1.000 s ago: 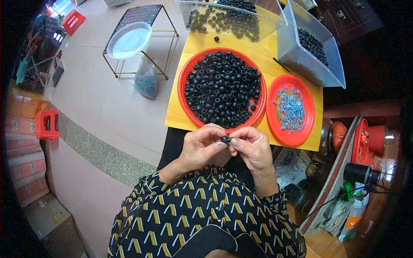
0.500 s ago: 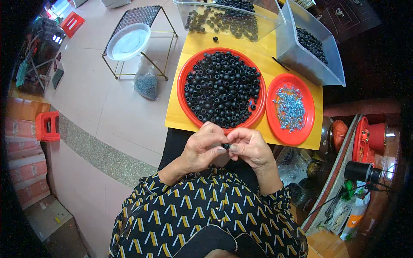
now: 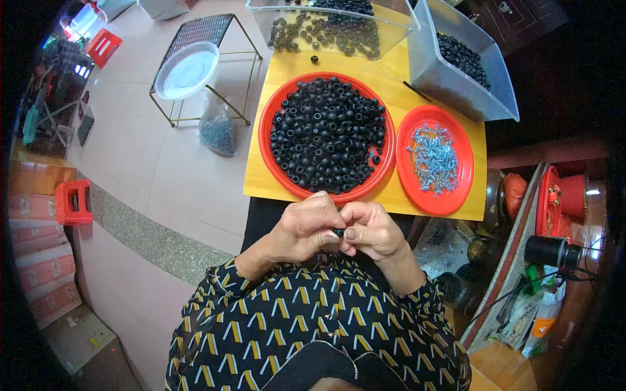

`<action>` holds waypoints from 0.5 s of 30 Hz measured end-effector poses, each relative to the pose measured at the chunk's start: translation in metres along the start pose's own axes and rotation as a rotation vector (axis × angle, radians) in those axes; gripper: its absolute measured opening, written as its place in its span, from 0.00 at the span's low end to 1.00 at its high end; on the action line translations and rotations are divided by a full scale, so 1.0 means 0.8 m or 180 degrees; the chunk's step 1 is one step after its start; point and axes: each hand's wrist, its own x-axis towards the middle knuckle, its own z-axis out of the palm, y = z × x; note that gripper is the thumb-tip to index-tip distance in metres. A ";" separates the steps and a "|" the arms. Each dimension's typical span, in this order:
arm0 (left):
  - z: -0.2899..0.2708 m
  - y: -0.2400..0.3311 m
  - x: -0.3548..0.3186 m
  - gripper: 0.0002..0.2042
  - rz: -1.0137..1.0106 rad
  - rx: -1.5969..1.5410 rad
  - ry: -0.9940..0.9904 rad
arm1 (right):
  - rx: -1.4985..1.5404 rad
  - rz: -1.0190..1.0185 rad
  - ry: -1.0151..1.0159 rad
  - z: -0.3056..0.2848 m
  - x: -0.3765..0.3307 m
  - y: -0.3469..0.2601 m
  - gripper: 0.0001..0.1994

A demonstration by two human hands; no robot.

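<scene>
My left hand (image 3: 303,225) and my right hand (image 3: 373,231) meet in front of my chest, just below the near rim of a round red tray (image 3: 264,140). Both pinch a small black piece (image 3: 338,232) between thumbs and fingertips, which cover most of it. Heaped in the tray are many hollow, rounded black pieces (image 3: 326,130), and the held one is of similar colour and size. To the right, an oval red tray (image 3: 445,207) holds a pile of tiny silvery parts (image 3: 433,159).
The trays stand on a yellow board (image 3: 385,207). Beyond them are two clear plastic bins (image 3: 456,98) with black pieces. At left, a stool (image 3: 202,29) bears a white basin (image 3: 186,72), with a filled bag (image 3: 218,130) beside it. A black cylinder (image 3: 546,253) with cables is at right.
The view has shifted slightly, so the trays sit a little further left. My hands stay together, fingers closing a bit more tightly over the black piece.
</scene>
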 end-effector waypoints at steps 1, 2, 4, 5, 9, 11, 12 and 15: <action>0.001 -0.002 0.002 0.06 0.0032 0.0050 0.0010 | -0.0067 -0.0055 0.0043 -0.002 0.002 0.001 0.08; 0.002 -0.003 0.004 0.06 0.0063 0.0096 0.0016 | -0.0131 -0.0112 0.0091 -0.003 0.002 0.002 0.07; 0.002 -0.002 0.007 0.07 0.0067 0.0108 -0.0041 | -0.0142 -0.0099 0.0084 -0.005 0.001 0.001 0.07; 0.001 -0.002 0.011 0.07 0.0112 0.0131 -0.0070 | -0.0201 -0.0083 0.0060 -0.005 0.002 -0.004 0.06; 0.003 -0.008 0.008 0.09 0.0248 0.0261 -0.0024 | -0.0337 -0.0019 0.0089 0.003 0.004 -0.021 0.05; 0.011 -0.006 0.006 0.12 -0.0165 0.0271 0.0415 | -0.0544 -0.0121 0.0212 0.000 0.004 -0.035 0.05; 0.010 -0.004 0.006 0.15 -0.0222 0.0355 0.0429 | -0.0724 -0.0164 0.0304 -0.002 0.006 -0.042 0.06; 0.010 -0.007 -0.001 0.15 -0.0184 0.0506 0.0606 | -0.1309 -0.0721 0.0938 -0.011 0.005 -0.100 0.09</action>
